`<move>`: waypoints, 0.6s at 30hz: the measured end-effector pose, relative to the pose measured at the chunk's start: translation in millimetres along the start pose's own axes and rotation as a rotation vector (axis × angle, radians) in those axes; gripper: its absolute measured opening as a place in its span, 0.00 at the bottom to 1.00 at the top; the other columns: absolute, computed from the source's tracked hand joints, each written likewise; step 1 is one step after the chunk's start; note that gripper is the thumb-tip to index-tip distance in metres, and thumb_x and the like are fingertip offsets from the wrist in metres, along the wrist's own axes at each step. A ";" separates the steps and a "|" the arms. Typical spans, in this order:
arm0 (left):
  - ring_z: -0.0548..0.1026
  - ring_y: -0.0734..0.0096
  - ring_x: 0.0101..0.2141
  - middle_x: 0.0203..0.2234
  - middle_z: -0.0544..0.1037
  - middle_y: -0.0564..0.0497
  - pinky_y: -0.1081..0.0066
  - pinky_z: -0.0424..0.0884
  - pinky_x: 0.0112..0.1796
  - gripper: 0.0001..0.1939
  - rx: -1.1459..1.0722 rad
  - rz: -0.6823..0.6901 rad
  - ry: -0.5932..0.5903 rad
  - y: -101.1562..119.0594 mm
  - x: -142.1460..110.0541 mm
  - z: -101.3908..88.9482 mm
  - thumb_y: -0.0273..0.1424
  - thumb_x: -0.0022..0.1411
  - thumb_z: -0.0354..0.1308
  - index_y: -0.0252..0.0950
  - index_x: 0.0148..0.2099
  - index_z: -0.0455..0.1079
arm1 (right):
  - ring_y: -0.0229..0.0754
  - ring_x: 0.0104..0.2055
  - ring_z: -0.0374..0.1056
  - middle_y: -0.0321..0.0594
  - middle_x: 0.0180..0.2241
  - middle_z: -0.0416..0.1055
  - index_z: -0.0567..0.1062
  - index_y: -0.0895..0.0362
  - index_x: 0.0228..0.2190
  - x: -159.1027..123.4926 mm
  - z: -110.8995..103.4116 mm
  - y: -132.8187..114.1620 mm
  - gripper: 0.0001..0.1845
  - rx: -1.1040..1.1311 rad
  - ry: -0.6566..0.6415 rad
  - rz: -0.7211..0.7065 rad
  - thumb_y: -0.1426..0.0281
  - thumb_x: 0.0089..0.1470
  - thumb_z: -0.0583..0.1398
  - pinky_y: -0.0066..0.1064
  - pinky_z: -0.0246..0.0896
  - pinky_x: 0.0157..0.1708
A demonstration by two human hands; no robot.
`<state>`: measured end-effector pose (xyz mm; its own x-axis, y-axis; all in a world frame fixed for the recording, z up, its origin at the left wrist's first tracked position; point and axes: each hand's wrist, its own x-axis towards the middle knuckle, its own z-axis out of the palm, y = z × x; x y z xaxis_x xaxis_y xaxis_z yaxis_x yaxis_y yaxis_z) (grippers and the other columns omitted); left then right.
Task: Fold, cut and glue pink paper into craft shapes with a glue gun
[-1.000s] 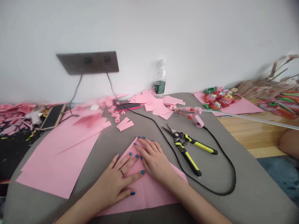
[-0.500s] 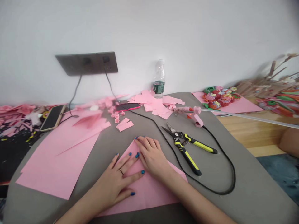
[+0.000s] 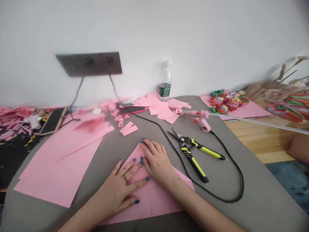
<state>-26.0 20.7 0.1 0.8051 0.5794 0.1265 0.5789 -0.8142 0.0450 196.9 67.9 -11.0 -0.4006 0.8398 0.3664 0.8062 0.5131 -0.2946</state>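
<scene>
A folded sheet of pink paper lies flat on the grey table in front of me, its pointed corner facing away. My left hand rests on the paper's left side with its fingers spread. My right hand lies flat near the far corner, fingertips on the paper and fingers stretched out. The two hands almost meet at the middle. Right of them, spring-loaded shears with black and yellow handles lie with the blades apart. A pink hot glue gun, holding a long clear stick, lies behind the shears.
A black cord runs from the wall socket past my right hand. Pink sheets are at left, with a phone beside them. Paper pieces and a bottle stand by the wall. Colourful paper flowers lie right.
My right hand's fingertips have shifted very slightly near the paper's far corner. My left hand stays in place, and the view has tilted a little.
</scene>
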 end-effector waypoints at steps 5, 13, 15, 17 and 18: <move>0.60 0.45 0.66 0.73 0.52 0.45 0.41 0.58 0.61 0.34 -0.013 -0.001 0.000 0.4 1.0 -1.1 0.39 0.70 0.57 0.56 0.73 0.50 | 0.56 0.54 0.63 0.53 0.59 0.70 0.72 0.61 0.58 7.7 0.7 0.1 0.22 -0.070 -0.015 -0.025 0.73 0.64 0.54 0.47 0.61 0.48; 0.59 0.45 0.67 0.74 0.50 0.46 0.41 0.58 0.62 0.34 -0.019 -0.014 -0.016 0.8 0.0 -0.2 0.39 0.70 0.57 0.56 0.73 0.49 | 0.55 0.55 0.62 0.53 0.59 0.69 0.71 0.60 0.58 7.7 1.2 5.2 0.23 -0.047 -0.021 -0.052 0.75 0.63 0.56 0.46 0.61 0.49; 0.59 0.46 0.67 0.73 0.50 0.46 0.41 0.58 0.62 0.34 -0.016 -0.015 -0.017 0.7 -1.2 0.5 0.39 0.70 0.57 0.55 0.73 0.50 | 0.54 0.55 0.63 0.52 0.58 0.70 0.70 0.59 0.59 5.9 1.1 6.5 0.24 0.027 0.008 -0.023 0.76 0.61 0.56 0.45 0.61 0.51; 0.58 0.46 0.68 0.73 0.51 0.47 0.41 0.58 0.62 0.35 -0.010 -0.014 -0.017 0.7 -2.0 1.3 0.39 0.70 0.58 0.56 0.73 0.50 | 0.53 0.56 0.63 0.52 0.58 0.70 0.69 0.59 0.59 4.7 0.9 7.1 0.25 0.089 0.033 0.010 0.76 0.60 0.56 0.45 0.61 0.53; 0.58 0.47 0.68 0.73 0.52 0.47 0.42 0.58 0.62 0.34 -0.010 -0.015 -0.016 0.7 -2.2 1.5 0.39 0.70 0.58 0.56 0.73 0.50 | 0.53 0.56 0.63 0.52 0.57 0.71 0.69 0.59 0.59 4.4 0.9 7.1 0.25 0.105 0.041 0.018 0.76 0.60 0.56 0.45 0.61 0.53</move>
<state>-27.1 18.9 -1.7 0.7987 0.5917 0.1098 0.5893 -0.8059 0.0567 200.4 75.5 -12.3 -0.3665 0.8424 0.3950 0.7621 0.5153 -0.3919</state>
